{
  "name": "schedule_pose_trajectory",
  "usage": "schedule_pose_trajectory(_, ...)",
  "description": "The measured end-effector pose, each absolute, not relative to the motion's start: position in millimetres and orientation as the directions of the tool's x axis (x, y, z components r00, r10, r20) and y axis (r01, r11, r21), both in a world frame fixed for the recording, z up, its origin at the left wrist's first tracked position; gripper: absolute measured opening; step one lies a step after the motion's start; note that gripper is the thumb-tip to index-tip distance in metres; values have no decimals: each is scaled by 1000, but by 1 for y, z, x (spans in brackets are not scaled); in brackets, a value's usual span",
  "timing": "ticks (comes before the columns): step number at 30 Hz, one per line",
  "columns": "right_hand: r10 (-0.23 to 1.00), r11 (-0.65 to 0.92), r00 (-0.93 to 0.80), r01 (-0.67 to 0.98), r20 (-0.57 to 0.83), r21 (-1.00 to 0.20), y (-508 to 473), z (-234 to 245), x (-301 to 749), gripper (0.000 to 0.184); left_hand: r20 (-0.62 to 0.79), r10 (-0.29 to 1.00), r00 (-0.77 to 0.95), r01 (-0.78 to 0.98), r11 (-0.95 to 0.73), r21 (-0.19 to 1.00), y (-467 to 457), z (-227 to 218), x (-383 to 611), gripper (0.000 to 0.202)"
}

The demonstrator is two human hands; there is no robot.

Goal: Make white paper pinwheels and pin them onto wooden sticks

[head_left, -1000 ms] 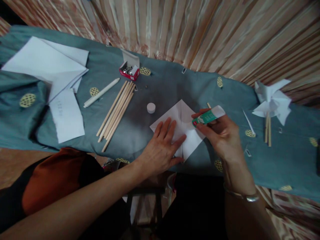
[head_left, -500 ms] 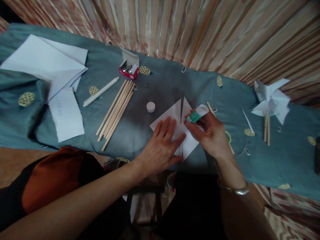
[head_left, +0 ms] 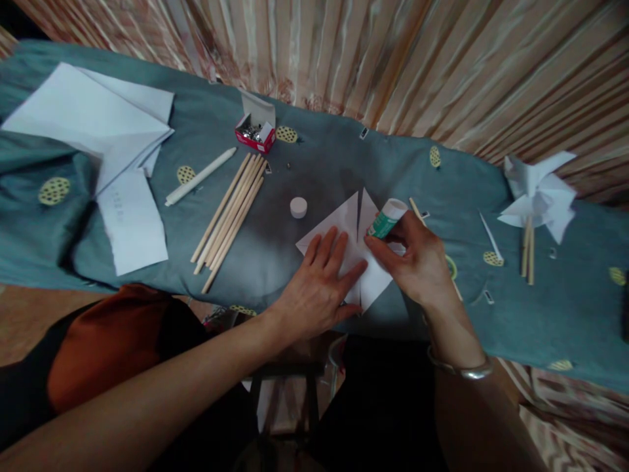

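Observation:
A white paper square [head_left: 377,283] with slits cut in from its corners lies on the table in front of me. My left hand [head_left: 319,282] rests flat on its left part, fingers spread. My right hand [head_left: 415,259] is closed round a green and white glue stick [head_left: 386,220], tilted with its lower end at the paper's right part. Fingers hide that lower end, so contact with the paper is unclear. The white glue stick cap [head_left: 298,208] stands apart, up and left of the paper.
Wooden sticks [head_left: 228,226], a white tapered rod [head_left: 201,176] and an open red box of small metal pins [head_left: 255,134] lie left. Paper sheets [head_left: 88,111] are at far left. At right are a paper pinwheel [head_left: 535,190] and a thin white paper strip [head_left: 490,236].
The glue stick has shifted slightly down over the paper's right part, and its red lower end is now hidden. My left hand stays in place on the paper.

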State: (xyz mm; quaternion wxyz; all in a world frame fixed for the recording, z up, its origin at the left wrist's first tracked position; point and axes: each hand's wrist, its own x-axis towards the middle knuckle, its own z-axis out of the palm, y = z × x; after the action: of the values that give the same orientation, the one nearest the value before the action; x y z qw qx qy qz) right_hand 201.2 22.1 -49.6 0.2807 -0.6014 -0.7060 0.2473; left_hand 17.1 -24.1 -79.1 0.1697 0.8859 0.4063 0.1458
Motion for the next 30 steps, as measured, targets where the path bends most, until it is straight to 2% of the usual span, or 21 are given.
schedule_pose_trajectory(17, 985, 127, -173, 649, 17, -750, 23, -53, 207, 25, 135, 761, 634, 659, -623, 421, -25, -81, 16, 70)
schedule_pose_trajectory(30, 977, 149, -210, 600, 25, -786, 20, -51, 202, 24, 149, 759, 634, 650, -627, 428, -25, -81, 16, 71)
